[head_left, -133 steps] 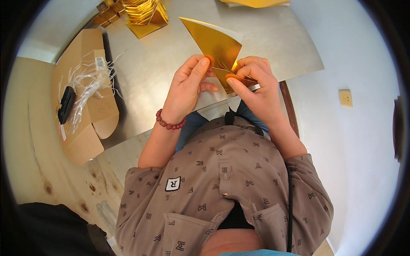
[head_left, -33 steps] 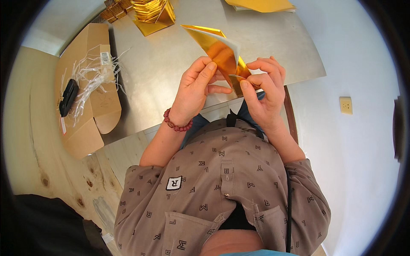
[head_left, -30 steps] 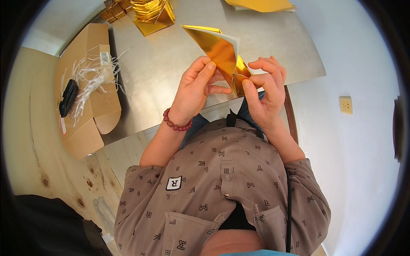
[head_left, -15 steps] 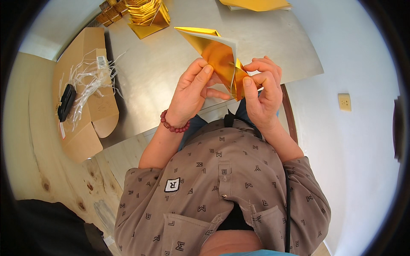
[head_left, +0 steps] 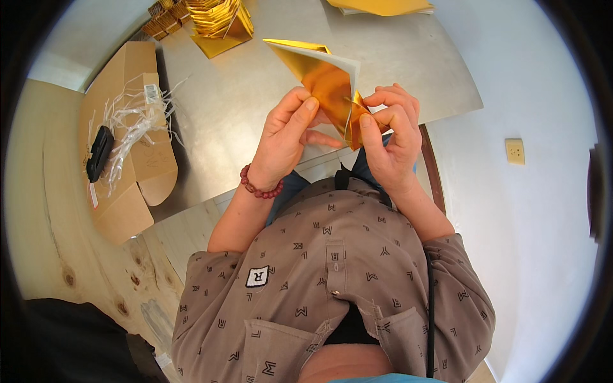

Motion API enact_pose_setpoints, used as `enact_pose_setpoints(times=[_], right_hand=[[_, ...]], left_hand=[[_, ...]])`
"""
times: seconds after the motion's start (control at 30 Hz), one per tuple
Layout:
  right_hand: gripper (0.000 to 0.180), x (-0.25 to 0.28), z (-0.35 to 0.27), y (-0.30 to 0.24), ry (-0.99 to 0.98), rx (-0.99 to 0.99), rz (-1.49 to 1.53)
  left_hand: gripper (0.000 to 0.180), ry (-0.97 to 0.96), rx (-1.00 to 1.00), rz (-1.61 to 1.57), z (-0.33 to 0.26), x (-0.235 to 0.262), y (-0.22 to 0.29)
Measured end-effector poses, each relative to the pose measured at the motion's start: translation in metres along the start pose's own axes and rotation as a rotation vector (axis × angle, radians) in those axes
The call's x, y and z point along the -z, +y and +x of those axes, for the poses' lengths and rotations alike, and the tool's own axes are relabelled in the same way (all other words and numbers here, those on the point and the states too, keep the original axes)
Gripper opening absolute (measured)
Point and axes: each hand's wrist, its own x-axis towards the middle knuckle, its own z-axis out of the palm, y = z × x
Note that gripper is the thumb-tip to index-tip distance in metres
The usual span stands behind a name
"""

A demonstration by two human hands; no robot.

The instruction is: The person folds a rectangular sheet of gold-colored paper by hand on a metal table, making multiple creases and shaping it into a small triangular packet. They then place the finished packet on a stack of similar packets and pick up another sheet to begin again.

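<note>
A partly folded sheet of shiny gold paper (head_left: 329,80), white on its inner side, is held up over the near edge of the table. My left hand (head_left: 287,127), with a beaded bracelet on its wrist, pinches the paper's lower left side between thumb and fingers. At the lower right, my right hand (head_left: 391,131) grips a small folded flap of the same sheet between thumb and forefinger. The sheet's far left end narrows to a point. Some of the fingers behind the paper are hidden.
A stack of folded gold paper pieces (head_left: 220,25) stands at the far left of the metal table (head_left: 415,70). More gold sheets (head_left: 383,6) lie at the far edge. To the left, a cardboard box (head_left: 153,169) bears clear plastic strips (head_left: 137,118) and a black object (head_left: 99,153).
The folded paper's upper right edge has shifted slightly right, and the flap by my right hand has turned a little. Both hands keep their hold.
</note>
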Motion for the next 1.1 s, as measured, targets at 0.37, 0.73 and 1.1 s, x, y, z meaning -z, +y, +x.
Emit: enact_pose_setpoints(times=[0.37, 0.73, 1.1], right_hand=[[0.017, -0.001, -0.0024, 0.0016, -0.065, -0.079, -0.018], [0.014, -0.0024, -0.0039, -0.0026, -0.122, -0.219, 0.044], [0.017, -0.0049, -0.0022, -0.0025, -0.143, -0.213, 0.067]], left_hand=[[0.027, 0.092, -0.043, 0.301, -0.0004, -0.0035, 0.0001], [0.023, 0.167, 0.054, 0.234, 0.0024, -0.0064, 0.0024], [0.02, 0.204, 0.032, 0.211, 0.0069, -0.008, 0.0007]])
